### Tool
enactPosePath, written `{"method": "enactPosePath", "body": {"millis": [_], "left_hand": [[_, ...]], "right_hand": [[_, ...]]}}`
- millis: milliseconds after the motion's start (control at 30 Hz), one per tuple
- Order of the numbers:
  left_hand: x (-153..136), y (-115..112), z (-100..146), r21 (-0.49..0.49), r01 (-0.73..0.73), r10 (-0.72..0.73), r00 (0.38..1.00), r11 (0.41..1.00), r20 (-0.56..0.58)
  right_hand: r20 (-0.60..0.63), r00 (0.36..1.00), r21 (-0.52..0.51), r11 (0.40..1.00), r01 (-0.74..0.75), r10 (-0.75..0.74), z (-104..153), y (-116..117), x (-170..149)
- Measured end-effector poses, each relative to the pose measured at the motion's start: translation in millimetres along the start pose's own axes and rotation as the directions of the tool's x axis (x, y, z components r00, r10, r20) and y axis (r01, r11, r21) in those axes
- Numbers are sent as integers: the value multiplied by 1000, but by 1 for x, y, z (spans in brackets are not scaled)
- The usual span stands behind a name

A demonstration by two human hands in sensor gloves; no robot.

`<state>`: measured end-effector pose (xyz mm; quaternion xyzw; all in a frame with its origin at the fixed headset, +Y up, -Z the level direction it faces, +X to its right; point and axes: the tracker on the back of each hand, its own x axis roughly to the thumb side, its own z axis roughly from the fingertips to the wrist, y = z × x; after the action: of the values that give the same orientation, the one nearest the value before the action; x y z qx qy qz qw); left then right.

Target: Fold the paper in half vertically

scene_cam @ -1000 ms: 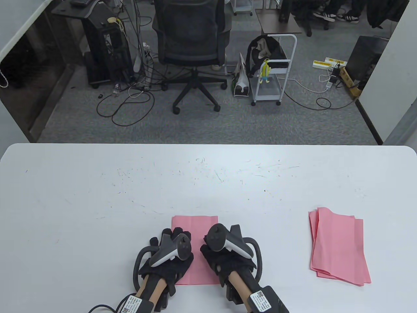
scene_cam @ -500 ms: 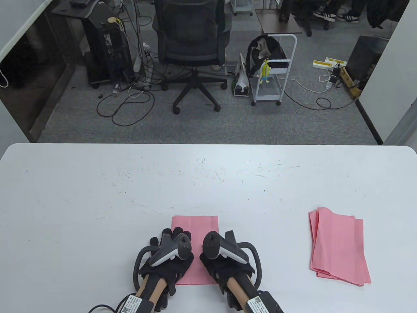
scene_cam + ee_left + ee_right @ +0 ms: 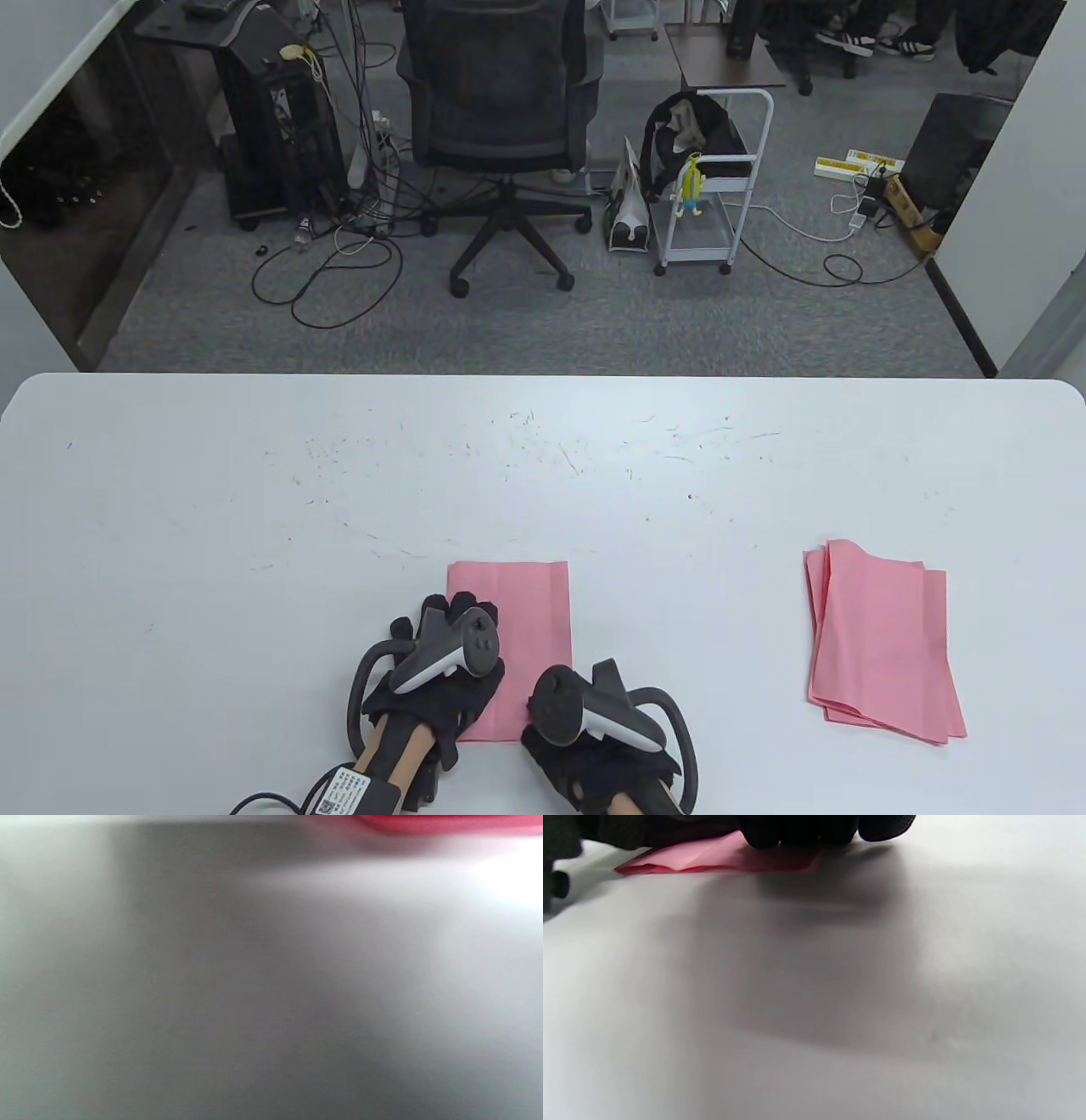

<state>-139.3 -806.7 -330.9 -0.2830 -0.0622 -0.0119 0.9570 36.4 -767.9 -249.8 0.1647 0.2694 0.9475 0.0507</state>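
pink paper (image 3: 517, 628), already doubled into a narrow upright rectangle, is laid flat on the white table (image 3: 254, 526) near its front edge, a little left of centre. the left hand (image 3: 441, 671) is rested on the sheet's near left part, its gloved fingers (image 3: 437, 609) spread flat over the left edge, so that the paper is pressed down rather than gripped. the right hand (image 3: 594, 739) is seen at the sheet's near right corner, close to the bottom edge of the table view; in the right wrist view its dark fingertips (image 3: 801, 832) are set down on the pink corner (image 3: 712, 857), where the layers are seen slightly lifted at the edge. whether the right fingers are curled or flat cannot be told, since a tracker (image 3: 585, 709) is strapped over the back of the hand and hides them from above. the two hands are kept apart, with pink paper showing between them. only blurred table and a red-pink strip (image 3: 445, 823) at the top edge are given by the left wrist view. a stack of pink sheets (image 3: 882, 641) is laid well apart to the right on the same table, loosely fanned and touched by neither hand.
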Motion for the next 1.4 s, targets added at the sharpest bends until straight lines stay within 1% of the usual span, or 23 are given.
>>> {"method": "enactPosePath", "body": {"millis": [133, 300, 367, 433, 500, 533, 600, 667, 733, 800, 900, 1000, 1033, 1067, 1133, 1200, 1300, 1400], "left_hand": [[0, 0, 0, 0, 1, -1, 1000, 1000, 0], [0, 0, 0, -1, 0, 0, 1000, 1000, 1], [0, 0, 0, -1, -1, 1, 1000, 1000, 2], [0, 0, 0, 0, 0, 0, 1000, 1000, 2], [0, 0, 0, 2, -1, 1, 1000, 1000, 2], [0, 0, 0, 2, -1, 1, 1000, 1000, 2], [0, 0, 0, 1, -2, 2, 1000, 1000, 2], [0, 0, 0, 0, -1, 1, 1000, 1000, 1], [0, 0, 0, -6, -2, 2, 1000, 1000, 0], [0, 0, 0, -5, 0, 0, 1000, 1000, -1], [0, 0, 0, -4, -1, 1, 1000, 1000, 0], [0, 0, 0, -1, 0, 0, 1000, 1000, 1], [0, 0, 0, 1, 0, 0, 1000, 1000, 1], [0, 0, -1, 2, 0, 0, 1000, 1000, 1], [0, -1, 0, 6, 2, -2, 1000, 1000, 0], [0, -1, 0, 8, 2, -2, 1000, 1000, 0], [0, -1, 0, 11, 2, -2, 1000, 1000, 0], [0, -1, 0, 9, 0, 0, 1000, 1000, 1]], "right_hand": [[-1, 1000, 4, 1000, -5, 5, 5, 4, 1], [-7, 1000, 7, 1000, 28, -28, 2, 1, -1], [4, 999, 24, 999, 49, -49, 1, -3, -3], [2, 995, 31, 995, 95, -96, -3, -10, -9], [-14, 979, 28, 979, 203, -203, -9, -18, -17], [-22, 973, 21, 973, 232, -231, -12, -21, -21], [-68, 957, -19, 960, 280, -281, -23, -31, -31], [-100, 935, -32, 940, 340, -341, -32, -36, -38], [-148, 912, -71, 924, 375, -382, -43, -42, -46], [-223, 910, -99, 936, 337, -350, -54, -44, -52], [-270, 894, -104, 934, 342, -357, -68, -41, -60], [-257, 885, -91, 921, 378, -389, -78, -29, -65], [-260, 893, -38, 928, 370, -367, -82, -25, -67], [-254, 906, -17, 939, 345, -337, -82, -23, -68], [-254, 906, -42, 940, 338, -338, -82, -22, -67], [-252, 908, -28, 940, 339, -335, -83, -20, -64], [-257, 926, -14, 960, 281, -275, -84, -18, -57], [-238, 929, -13, 957, 288, -283, -82, -19, -52]]}}
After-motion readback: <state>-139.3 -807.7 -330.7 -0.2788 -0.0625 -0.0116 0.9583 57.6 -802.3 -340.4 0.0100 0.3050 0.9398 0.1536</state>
